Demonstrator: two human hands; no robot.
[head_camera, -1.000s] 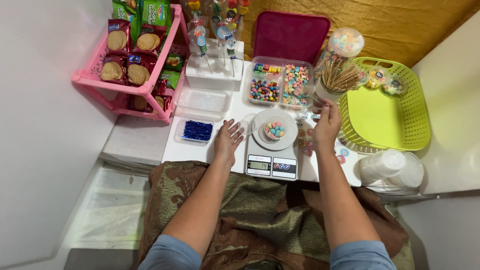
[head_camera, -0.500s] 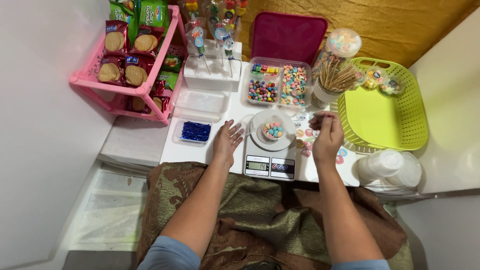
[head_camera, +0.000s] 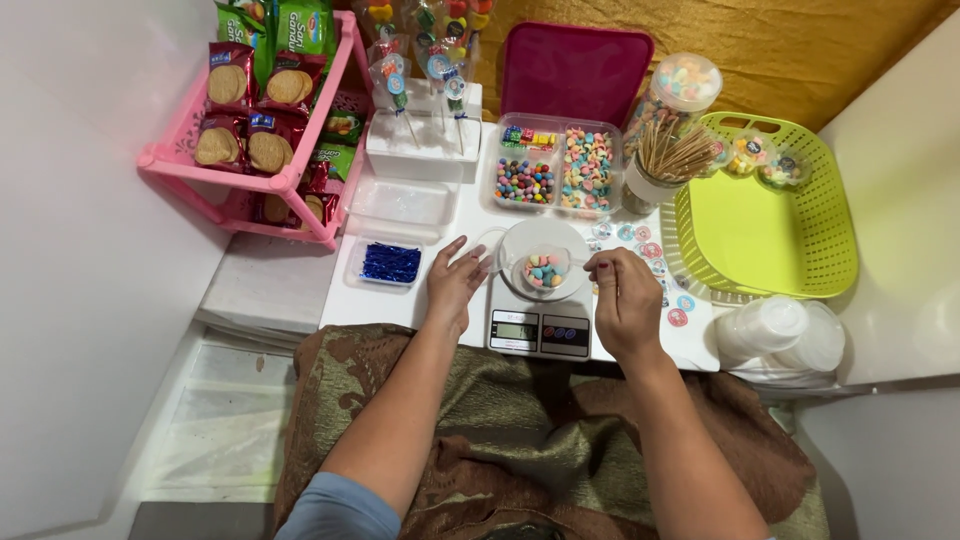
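Observation:
A small clear cup of pastel candies (head_camera: 545, 270) sits on the round white plate of a kitchen scale (head_camera: 540, 325). My left hand (head_camera: 455, 285) rests flat on the white tabletop, fingers spread, just left of the scale. My right hand (head_camera: 625, 295) hovers at the scale's right side, fingers pinched together; whether it holds a small candy I cannot make out. Behind the scale stands a divided clear box of coloured candies (head_camera: 555, 170) with its magenta lid (head_camera: 575, 70) propped up.
A pink rack of biscuit packets (head_camera: 255, 120) stands at the left. A lime green basket (head_camera: 765, 215) is at the right, stacked clear lids (head_camera: 780, 330) below it. A jar of wooden sticks (head_camera: 660, 165), lollipops in a white block (head_camera: 420, 140), a tray of blue ties (head_camera: 390, 262), round stickers (head_camera: 660, 260).
My right hand has come back from the stickers near the basket to the scale's right edge. The left hand stays flat beside the scale.

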